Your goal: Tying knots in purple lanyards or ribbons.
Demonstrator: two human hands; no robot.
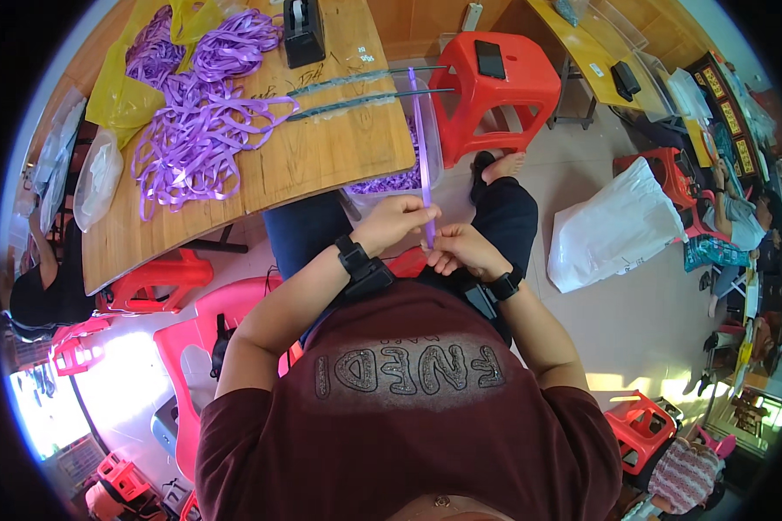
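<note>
A strip of purple ribbon runs from two dark thin rods down toward my lap. My left hand pinches it between thumb and fingertips. Just below and to the right, my right hand is closed on the lower end of the same ribbon, its fingers curled. The rods are taped to the wooden table and reach across to a red plastic stool. Beneath the ribbon, a clear plastic bin holds many purple ribbon pieces. How the ribbon meets the rods is too small to tell.
Loose purple ribbon lies heaped on the table, partly in a yellow plastic bag. A black tape dispenser stands at the far edge. A phone rests on the stool. A white sack sits at right; other people are nearby.
</note>
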